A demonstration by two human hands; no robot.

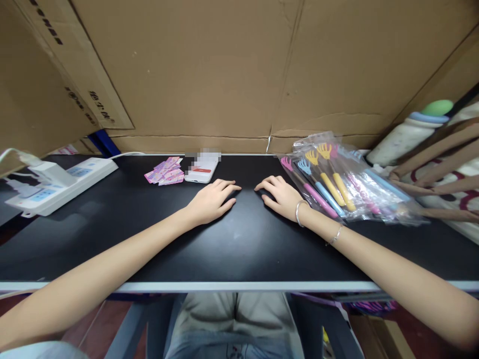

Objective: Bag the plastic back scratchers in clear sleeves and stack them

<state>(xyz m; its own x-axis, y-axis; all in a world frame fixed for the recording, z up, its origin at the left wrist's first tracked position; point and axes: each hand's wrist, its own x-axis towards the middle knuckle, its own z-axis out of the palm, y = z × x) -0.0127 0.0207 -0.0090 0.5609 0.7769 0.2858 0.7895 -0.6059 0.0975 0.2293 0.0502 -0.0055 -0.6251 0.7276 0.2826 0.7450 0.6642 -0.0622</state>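
Observation:
My left hand [212, 201] lies on the black tabletop [235, 249], fingers apart and holding nothing. Just behind it is a white phone [202, 168], with a fanned pile of pink and purple cards [166, 171] to the phone's left. My right hand [280, 196] rests on the table too, its fingers slightly bent and spread, with nothing in it. A silver bangle and a thin bracelet circle the right wrist and forearm. Beside that hand, to the right, clear plastic bags [359, 184] hold several hand-shaped scratchers in pink, blue and yellow.
A white power strip [63, 184] with plugs and cables sits at the far left. At the right stand a white bottle [406, 137] with a green top and a bag [449, 184] with brown straps. Cardboard [194, 70] walls off the back.

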